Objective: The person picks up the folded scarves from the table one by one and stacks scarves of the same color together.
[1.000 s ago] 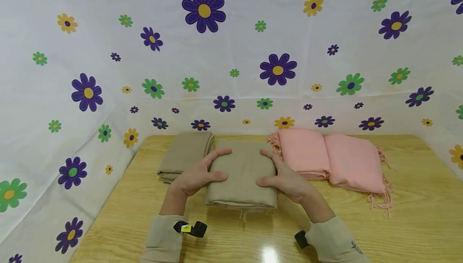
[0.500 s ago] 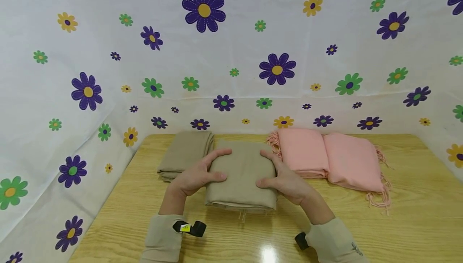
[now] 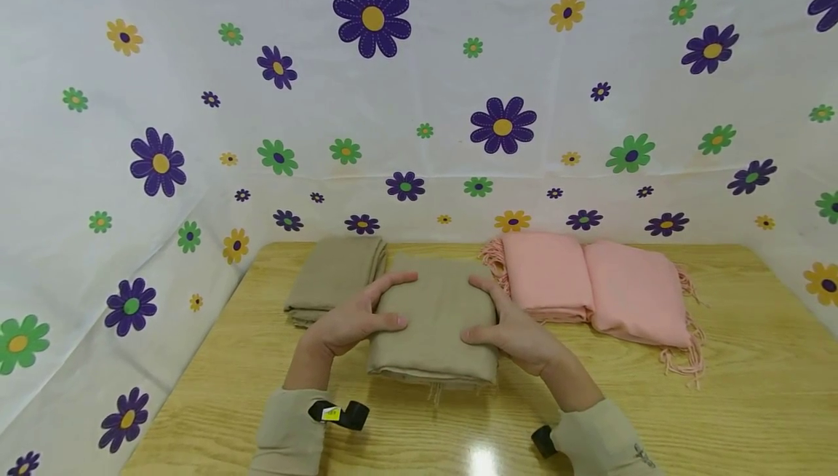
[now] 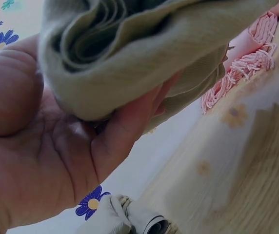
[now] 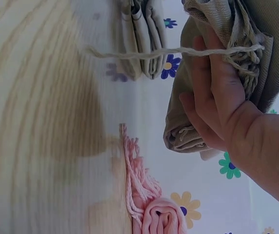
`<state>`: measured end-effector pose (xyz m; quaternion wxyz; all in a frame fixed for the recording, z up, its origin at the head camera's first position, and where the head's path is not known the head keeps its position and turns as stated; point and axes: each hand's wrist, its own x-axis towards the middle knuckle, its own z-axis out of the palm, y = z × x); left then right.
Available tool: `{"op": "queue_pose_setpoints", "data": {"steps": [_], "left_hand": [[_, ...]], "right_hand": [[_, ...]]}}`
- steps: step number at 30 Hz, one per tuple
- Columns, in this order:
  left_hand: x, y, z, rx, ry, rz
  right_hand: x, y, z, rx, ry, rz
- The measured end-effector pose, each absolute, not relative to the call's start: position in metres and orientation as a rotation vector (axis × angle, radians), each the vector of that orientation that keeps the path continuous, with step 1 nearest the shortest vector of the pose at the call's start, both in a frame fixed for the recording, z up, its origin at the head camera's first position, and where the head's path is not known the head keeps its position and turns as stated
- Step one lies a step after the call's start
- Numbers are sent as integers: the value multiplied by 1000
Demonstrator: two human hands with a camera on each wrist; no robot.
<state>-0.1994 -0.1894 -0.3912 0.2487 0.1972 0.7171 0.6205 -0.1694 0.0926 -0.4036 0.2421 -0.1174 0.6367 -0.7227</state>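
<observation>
A folded beige scarf (image 3: 433,323) with a short fringe at its near edge is held between my two hands in the middle of the head view. My left hand (image 3: 350,322) grips its left side, thumb on top and fingers tucked beneath. On the opposite side my right hand (image 3: 524,336) grips it the same way. In the left wrist view the rolled layers of the scarf (image 4: 129,63) show above the palm. The right wrist view shows fingers under the scarf (image 5: 183,122), which is raised off the tabletop, and one loose strand hanging from it.
A second folded beige cloth (image 3: 337,272) lies at the back left of the wooden table (image 3: 209,403). Two folded pink scarves with fringes, a left one (image 3: 548,272) and a right one (image 3: 635,294), lie side by side at the back right. A flower-printed white sheet (image 3: 432,76) hangs behind.
</observation>
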Motion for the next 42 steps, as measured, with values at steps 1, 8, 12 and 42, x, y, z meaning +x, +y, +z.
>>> {"op": "queue_pose_setpoints", "data": {"steps": [1, 8, 12, 42], "left_hand": [[-199, -190, -391, 537, 1958, 1687], [-196, -196, -390, 527, 1964, 1666], [-194, -198, -390, 531, 1974, 1661], [-184, -204, -396, 603, 2010, 1619]], "right_hand": [[-169, 92, -404, -319, 1743, -1975], [-166, 86, -405, -302, 1778, -1963], [-163, 83, -405, -288, 1784, -1968], [-150, 79, -403, -321, 1913, -1904]]}}
